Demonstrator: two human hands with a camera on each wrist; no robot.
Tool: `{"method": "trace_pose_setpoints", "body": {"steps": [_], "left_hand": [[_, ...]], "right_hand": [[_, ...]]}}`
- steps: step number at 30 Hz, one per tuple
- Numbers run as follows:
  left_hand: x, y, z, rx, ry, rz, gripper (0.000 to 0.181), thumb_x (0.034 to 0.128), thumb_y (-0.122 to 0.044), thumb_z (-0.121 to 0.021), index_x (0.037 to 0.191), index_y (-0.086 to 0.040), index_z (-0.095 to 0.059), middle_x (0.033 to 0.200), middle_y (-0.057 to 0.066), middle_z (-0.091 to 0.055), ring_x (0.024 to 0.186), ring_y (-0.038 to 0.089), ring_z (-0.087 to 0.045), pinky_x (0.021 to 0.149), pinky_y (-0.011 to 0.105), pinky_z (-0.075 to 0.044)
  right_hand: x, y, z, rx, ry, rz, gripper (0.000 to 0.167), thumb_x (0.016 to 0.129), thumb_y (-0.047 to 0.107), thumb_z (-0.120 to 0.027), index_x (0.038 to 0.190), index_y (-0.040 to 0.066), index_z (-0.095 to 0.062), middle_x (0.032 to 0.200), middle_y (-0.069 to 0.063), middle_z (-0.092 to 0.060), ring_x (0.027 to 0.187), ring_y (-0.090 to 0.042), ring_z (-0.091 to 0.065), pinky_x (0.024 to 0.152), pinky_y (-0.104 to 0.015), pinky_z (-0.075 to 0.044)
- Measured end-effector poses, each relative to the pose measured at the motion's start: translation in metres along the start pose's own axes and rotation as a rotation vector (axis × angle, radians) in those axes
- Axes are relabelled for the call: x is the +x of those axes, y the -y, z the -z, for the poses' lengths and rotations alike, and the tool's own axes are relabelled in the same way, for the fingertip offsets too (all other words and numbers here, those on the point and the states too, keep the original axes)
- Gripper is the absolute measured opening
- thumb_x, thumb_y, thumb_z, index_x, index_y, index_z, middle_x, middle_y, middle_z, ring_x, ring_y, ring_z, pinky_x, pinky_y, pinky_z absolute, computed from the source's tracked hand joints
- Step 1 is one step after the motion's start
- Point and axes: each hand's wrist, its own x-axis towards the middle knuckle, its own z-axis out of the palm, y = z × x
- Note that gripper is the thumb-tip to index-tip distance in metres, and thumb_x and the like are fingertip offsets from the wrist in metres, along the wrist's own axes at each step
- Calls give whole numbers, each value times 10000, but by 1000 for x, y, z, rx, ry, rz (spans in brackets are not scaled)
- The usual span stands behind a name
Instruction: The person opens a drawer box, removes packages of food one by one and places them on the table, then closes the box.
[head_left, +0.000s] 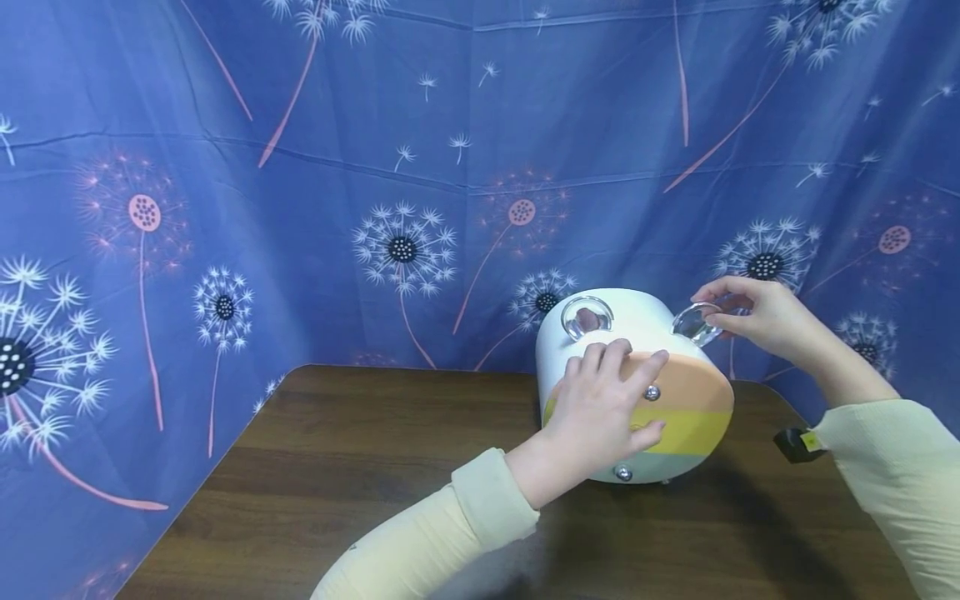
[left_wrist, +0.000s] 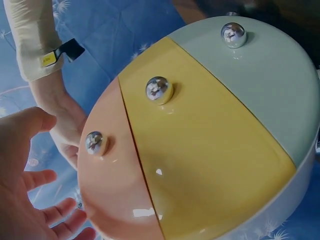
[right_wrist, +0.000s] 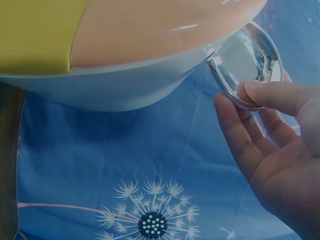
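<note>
A white rounded box [head_left: 633,308] with a striped front of three drawers stands at the right of the table: an orange drawer [left_wrist: 117,185], a yellow drawer [left_wrist: 210,135] and a green drawer [left_wrist: 270,85], each with a round silver knob. Two shiny silver ears stick out of its top. My right hand [head_left: 772,317] pinches the rim of the right ear [right_wrist: 240,60] between thumb and fingers. Fingers spread, my left hand [head_left: 596,408] hovers before the box front, beside the orange drawer in the left wrist view. The left ear [head_left: 587,318] is free of both hands.
The brown wooden table [head_left: 337,450] extends to the left of the box. Behind it hangs a blue curtain [head_left: 300,225] with dandelion prints. A black strap piece with a yellow tag [head_left: 798,444] sits at the right sleeve.
</note>
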Motion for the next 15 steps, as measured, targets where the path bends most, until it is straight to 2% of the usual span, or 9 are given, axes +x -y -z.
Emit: {"method": "trace_pose_setpoints", "body": {"steps": [3, 11, 15], "left_hand": [[2, -4, -5, 16, -47, -14, 674, 786, -588, -580, 1375, -289, -443, 1225, 24, -480, 1024, 176, -466, 731, 281, -387], [3, -15, -22, 77, -150, -37, 463, 803, -405, -607, 1240, -269, -531, 1157, 10, -539, 982, 164, -500, 724, 286, -405], [4, -21, -29, 117, -168, -24, 400, 829, -333, -599, 1220, -273, -538, 1154, 5, -532, 978, 169, -493, 742, 293, -401]], "right_hand": [[0, -1, -1, -1, -2, 1, 317, 898, 248, -634, 1181, 110, -598, 1160, -140, -592, 806, 181, -482, 640, -204, -508], [-2, -1, -2, -5, 1, -21, 339, 905, 289, -619, 1198, 123, -585, 1187, -149, -578, 799, 201, -450, 696, -397, -545], [-2, -2, -3, 2, -3, -23, 323, 909, 261, -617, 1200, 124, -582, 1188, -145, -572, 800, 193, -456, 692, -392, -549]]}}
